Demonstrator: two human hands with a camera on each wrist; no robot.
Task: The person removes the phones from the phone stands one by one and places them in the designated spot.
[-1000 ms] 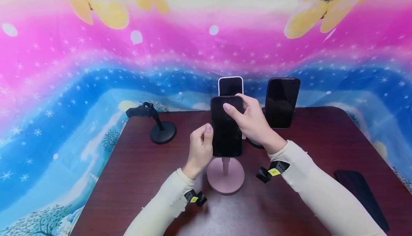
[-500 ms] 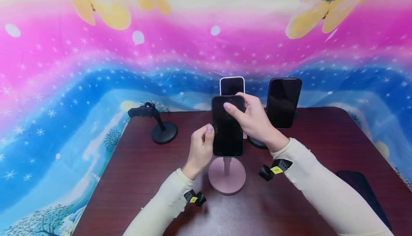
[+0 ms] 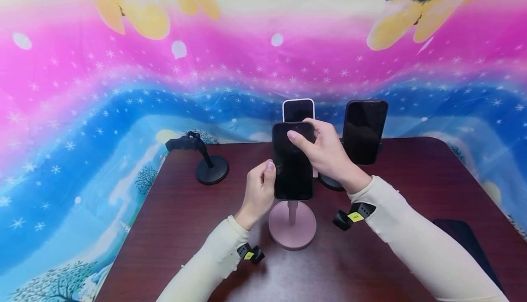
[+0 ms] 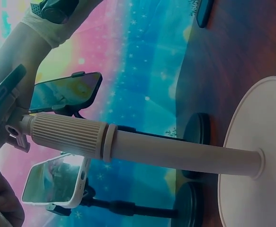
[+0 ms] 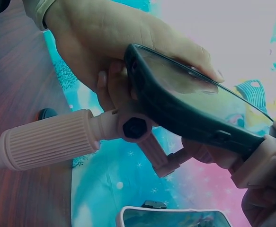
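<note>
A black smartphone (image 3: 293, 174) stands upright at the head of a pink phone stand (image 3: 292, 231). My left hand (image 3: 257, 194) grips the phone's left edge, thumb in front and fingers behind. At the upper right corner my right hand (image 3: 331, 155) holds the phone, its thumb lying over the screen and its other fingers hidden behind. A pink clamp end (image 5: 261, 163) sits against the phone's edge, close to the right hand, in the right wrist view. The stand's ribbed collar (image 4: 69, 135) and straight pole show in the left wrist view.
Behind stand a white-framed phone (image 3: 298, 110) and another black phone (image 3: 364, 132), both on stands. A black stand (image 3: 212, 169) with no phone is at the table's back left. A dark flat object (image 3: 469, 247) lies at the right, partly behind the sleeve. A printed cloth (image 3: 230, 73) hangs behind.
Both hands keep the same hold on the phone. The whole scene shifts slightly to the right in the head view.
</note>
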